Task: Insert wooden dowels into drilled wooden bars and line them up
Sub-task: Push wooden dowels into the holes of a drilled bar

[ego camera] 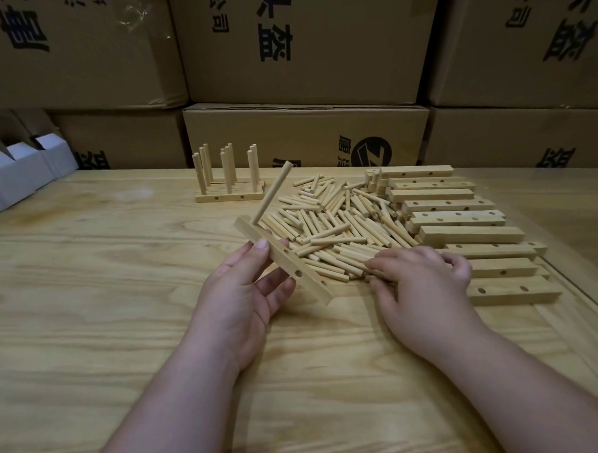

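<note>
So the left hand (245,290) had its thumb and curled fingers gripping a pale drilled wooden bar (285,261), tilted off the light plywood tabletop (88,304) with one round wooden dowel (272,193) already standing in its far hole, while the right hand (420,282) lay knuckles-up on the near edge of the loose dowel pile (331,221), fingertips bent into the sticks; couldn't tell if it had pinched one yet. Looked like mid-fill to me, so next it'd need one dowel lifted and lined up with an empty hole just beyond the left thumb. Past the fingers sat the stack of undrilled-side bars (461,212) and the finished doweled bars (229,181), then brown cardboard cartons (300,55) with big black Chinese print, "公司" readable, plus a round "Z" logo.
</note>
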A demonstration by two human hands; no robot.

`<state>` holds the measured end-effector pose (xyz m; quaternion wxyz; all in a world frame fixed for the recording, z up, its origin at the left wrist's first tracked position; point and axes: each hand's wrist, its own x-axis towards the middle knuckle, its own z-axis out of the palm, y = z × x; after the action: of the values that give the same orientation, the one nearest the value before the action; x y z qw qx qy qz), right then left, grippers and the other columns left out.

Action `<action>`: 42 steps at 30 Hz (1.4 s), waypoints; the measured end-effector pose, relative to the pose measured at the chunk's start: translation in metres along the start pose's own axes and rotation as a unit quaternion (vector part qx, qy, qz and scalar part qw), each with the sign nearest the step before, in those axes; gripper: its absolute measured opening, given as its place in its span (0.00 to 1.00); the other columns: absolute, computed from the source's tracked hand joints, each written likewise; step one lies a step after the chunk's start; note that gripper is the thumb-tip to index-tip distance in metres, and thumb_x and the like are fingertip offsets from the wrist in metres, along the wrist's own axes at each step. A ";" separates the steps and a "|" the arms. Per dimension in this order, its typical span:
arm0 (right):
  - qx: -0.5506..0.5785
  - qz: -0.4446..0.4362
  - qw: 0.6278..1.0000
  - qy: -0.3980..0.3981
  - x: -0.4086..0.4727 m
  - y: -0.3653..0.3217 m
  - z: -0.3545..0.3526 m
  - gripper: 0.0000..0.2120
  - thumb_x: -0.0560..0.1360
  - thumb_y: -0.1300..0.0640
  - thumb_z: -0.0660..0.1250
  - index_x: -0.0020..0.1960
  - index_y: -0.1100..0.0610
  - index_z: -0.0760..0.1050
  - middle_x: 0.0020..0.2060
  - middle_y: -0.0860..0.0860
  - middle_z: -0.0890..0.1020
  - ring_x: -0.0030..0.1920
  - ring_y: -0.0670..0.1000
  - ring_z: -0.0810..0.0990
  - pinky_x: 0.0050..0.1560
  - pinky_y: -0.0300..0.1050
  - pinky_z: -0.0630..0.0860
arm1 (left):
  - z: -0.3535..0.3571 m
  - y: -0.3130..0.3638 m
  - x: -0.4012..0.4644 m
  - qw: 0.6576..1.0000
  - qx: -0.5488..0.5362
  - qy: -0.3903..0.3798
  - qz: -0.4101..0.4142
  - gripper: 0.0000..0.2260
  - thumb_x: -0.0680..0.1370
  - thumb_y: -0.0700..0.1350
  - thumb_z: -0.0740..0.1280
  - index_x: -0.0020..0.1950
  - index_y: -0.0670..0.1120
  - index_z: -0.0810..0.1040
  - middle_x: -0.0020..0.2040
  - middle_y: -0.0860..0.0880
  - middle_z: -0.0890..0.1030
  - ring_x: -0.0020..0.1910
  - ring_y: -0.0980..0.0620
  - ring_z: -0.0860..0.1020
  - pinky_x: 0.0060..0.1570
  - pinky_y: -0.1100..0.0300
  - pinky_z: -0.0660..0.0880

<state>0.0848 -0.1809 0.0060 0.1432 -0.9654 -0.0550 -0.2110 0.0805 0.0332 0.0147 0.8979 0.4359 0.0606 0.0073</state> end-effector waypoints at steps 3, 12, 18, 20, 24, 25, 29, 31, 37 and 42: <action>0.002 0.009 1.000 0.022 0.001 0.003 0.001 0.08 0.75 0.52 0.71 0.52 0.41 0.82 0.50 0.38 0.82 0.57 0.47 0.76 0.60 0.49 0.53 | 0.001 -0.001 0.000 1.000 0.012 0.001 -0.001 0.13 0.71 0.47 0.71 0.53 0.43 0.83 0.52 0.43 0.86 0.41 0.49 0.85 0.36 0.58 0.82; -0.041 0.046 0.998 0.001 0.004 0.005 0.004 0.07 0.73 0.43 0.70 0.51 0.40 0.82 0.46 0.39 0.80 0.54 0.47 0.74 0.57 0.50 0.54 | 0.004 -0.003 -0.003 0.997 0.014 -0.064 -0.026 0.17 0.71 0.41 0.70 0.59 0.42 0.81 0.55 0.42 0.86 0.48 0.45 0.85 0.42 0.56 0.83; -0.030 0.052 0.998 0.008 0.004 0.004 0.002 0.05 0.73 0.44 0.70 0.47 0.41 0.82 0.44 0.39 0.81 0.54 0.47 0.75 0.58 0.51 0.54 | 0.007 -0.004 -0.005 0.997 0.024 -0.067 -0.040 0.23 0.74 0.41 0.71 0.68 0.38 0.76 0.53 0.42 0.86 0.45 0.48 0.86 0.39 0.55 0.82; -0.014 0.050 0.999 0.011 0.003 0.004 0.001 0.03 0.74 0.45 0.70 0.46 0.42 0.82 0.44 0.39 0.81 0.54 0.48 0.76 0.58 0.51 0.56 | 0.007 -0.005 -0.005 0.997 0.027 -0.061 -0.042 0.24 0.74 0.42 0.71 0.70 0.38 0.74 0.52 0.42 0.86 0.43 0.49 0.86 0.39 0.55 0.82; 0.060 0.020 0.996 0.064 0.002 0.002 -0.003 0.05 0.75 0.49 0.70 0.50 0.46 0.82 0.47 0.40 0.80 0.54 0.48 0.75 0.58 0.52 0.68 | 0.007 -0.006 -0.004 0.997 0.037 -0.058 -0.038 0.26 0.72 0.44 0.72 0.70 0.42 0.75 0.54 0.43 0.87 0.43 0.50 0.86 0.42 0.54 0.84; 0.085 0.006 0.993 0.085 0.001 0.001 -0.004 0.06 0.76 0.50 0.70 0.52 0.47 0.82 0.47 0.40 0.79 0.54 0.48 0.75 0.58 0.51 0.70 | 0.007 -0.006 -0.004 0.997 0.041 -0.057 -0.037 0.26 0.71 0.44 0.72 0.70 0.42 0.75 0.54 0.43 0.87 0.43 0.50 0.86 0.43 0.54 0.84; 0.168 -0.071 0.974 0.131 -0.005 -0.006 -0.004 0.07 0.75 0.55 0.72 0.53 0.51 0.83 0.45 0.40 0.80 0.50 0.46 0.76 0.55 0.54 0.74 | 0.008 -0.008 -0.004 0.997 0.056 -0.046 -0.031 0.26 0.70 0.45 0.73 0.68 0.44 0.76 0.53 0.43 0.87 0.40 0.51 0.85 0.44 0.54 0.82; 0.195 -0.104 0.966 0.136 -0.007 -0.008 -0.004 0.07 0.76 0.55 0.72 0.53 0.52 0.84 0.44 0.40 0.80 0.49 0.46 0.77 0.54 0.56 0.75 | 0.008 -0.009 -0.002 0.998 0.055 -0.031 -0.029 0.25 0.69 0.45 0.73 0.67 0.45 0.77 0.52 0.42 0.87 0.38 0.52 0.83 0.41 0.55 0.81; 0.231 -0.163 0.951 0.127 -0.008 -0.008 -0.004 0.07 0.75 0.57 0.74 0.52 0.54 0.84 0.45 0.44 0.82 0.50 0.48 0.78 0.53 0.53 0.75 | 0.007 -0.009 -0.001 0.998 0.048 -0.014 -0.022 0.24 0.69 0.46 0.73 0.65 0.42 0.80 0.45 0.46 0.86 0.35 0.53 0.80 0.32 0.59 0.79; 0.230 -0.185 0.948 0.121 -0.008 -0.008 -0.004 0.07 0.74 0.57 0.72 0.51 0.54 0.84 0.44 0.45 0.81 0.50 0.48 0.77 0.54 0.49 0.75 | 0.008 -0.008 -0.002 0.998 0.057 -0.003 -0.013 0.20 0.76 0.44 0.70 0.67 0.39 0.78 0.43 0.47 0.86 0.34 0.53 0.78 0.30 0.62 0.77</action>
<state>0.0751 -0.1745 0.0081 0.3256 -0.8461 -0.2621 -0.3308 0.0791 0.0219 0.0130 0.8718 0.4855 0.0641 -0.0086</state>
